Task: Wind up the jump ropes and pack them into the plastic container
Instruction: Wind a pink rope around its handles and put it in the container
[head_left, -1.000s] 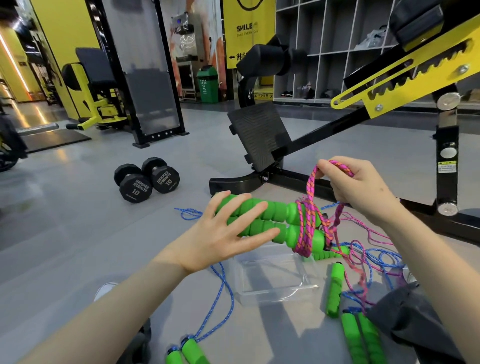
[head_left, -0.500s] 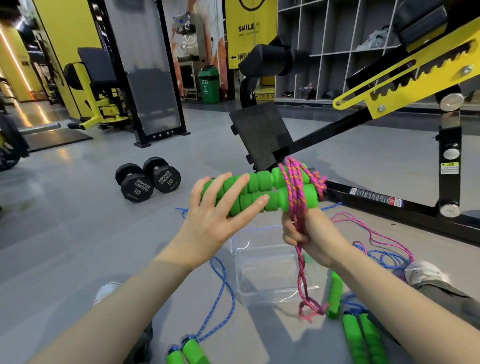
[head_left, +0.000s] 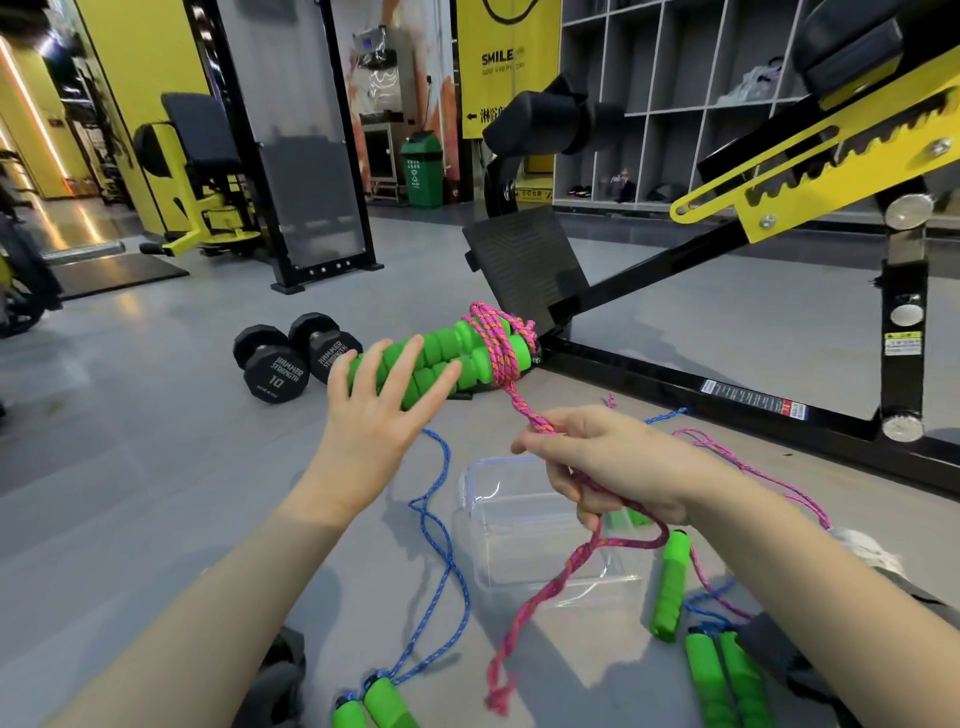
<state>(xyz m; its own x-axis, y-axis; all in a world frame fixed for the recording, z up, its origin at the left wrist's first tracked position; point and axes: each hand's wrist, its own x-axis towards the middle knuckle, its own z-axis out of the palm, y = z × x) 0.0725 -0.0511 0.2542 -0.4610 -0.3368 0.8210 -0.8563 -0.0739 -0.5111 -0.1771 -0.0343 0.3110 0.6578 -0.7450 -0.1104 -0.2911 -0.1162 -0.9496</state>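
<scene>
The left hand (head_left: 382, 415) steadies the paired green foam handles (head_left: 436, 358), fingers splayed straight (thumb hidden behind). The right hand (head_left: 618, 462) has dropped away from them since a moment ago, fingers clenched on the pink rope (head_left: 501, 343) and pulling a fresh turn tight. A short tail hangs over the clear plastic container (head_left: 509, 540) on the floor, so the winding looks nearly done.

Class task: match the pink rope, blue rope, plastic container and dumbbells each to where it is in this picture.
Things:
1 pink rope
2 blue rope
3 plastic container
4 dumbbells

Places:
A on the floor beyond the left hand
B wound round the green handles
C on the floor beneath the right hand
D snaking across the floor, left of the container

Pairs: 1-B; 2-D; 3-C; 4-A
</scene>
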